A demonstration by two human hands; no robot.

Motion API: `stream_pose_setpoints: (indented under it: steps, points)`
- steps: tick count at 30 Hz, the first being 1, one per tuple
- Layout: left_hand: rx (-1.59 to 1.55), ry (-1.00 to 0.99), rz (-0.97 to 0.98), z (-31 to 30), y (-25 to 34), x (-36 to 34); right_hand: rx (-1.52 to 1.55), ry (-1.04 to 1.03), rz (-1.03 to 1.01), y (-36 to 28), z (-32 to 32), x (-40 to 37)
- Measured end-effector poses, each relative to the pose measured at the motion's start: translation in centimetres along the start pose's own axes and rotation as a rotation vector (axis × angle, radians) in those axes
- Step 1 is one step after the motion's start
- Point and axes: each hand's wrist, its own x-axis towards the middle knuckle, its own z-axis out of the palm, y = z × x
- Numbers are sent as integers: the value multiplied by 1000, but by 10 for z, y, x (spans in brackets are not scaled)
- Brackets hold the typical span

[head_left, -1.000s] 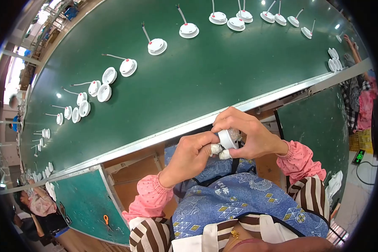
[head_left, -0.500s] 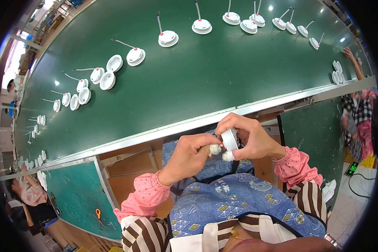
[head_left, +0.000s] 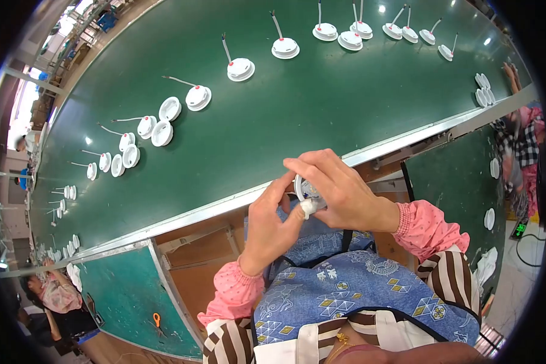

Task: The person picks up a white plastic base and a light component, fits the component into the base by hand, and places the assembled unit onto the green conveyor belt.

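Observation:
My left hand point(head_left: 272, 219) and my right hand point(head_left: 343, 191) meet above my lap at the table's near edge. Between them they hold a round white housing point(head_left: 307, 189), tilted so that part of its open inside shows, with something clear or shiny in it. White wrapping covers my left thumb tip. The fingers of both hands are closed around the housing and partly hide it. Beyond my hands, similar white round housings with grey cables, such as this one point(head_left: 241, 70), stand on the green table point(head_left: 242, 133).
Open white cups point(head_left: 162, 133) lie among the cabled housings at the left. Orange scissors point(head_left: 157, 321) rest on a lower green board point(head_left: 127, 297). Co-workers sit at far left point(head_left: 57, 294) and far right point(head_left: 522, 145). A metal strip point(head_left: 224, 209) edges the table.
The housing has been turned between my hands, so its inside now shows. My right hand has shifted left over it. The whole view has shifted slightly.

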Motion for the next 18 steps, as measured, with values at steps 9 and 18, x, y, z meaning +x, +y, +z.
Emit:
stream_pose_setpoints:
  steps: [9,18]
  points:
    - [-608,70,-153,23,-7,-4,372,257,339,0,-3,-17]
    - [-431,227,-99,34,-4,-2,541,110,492,3,6,-12]
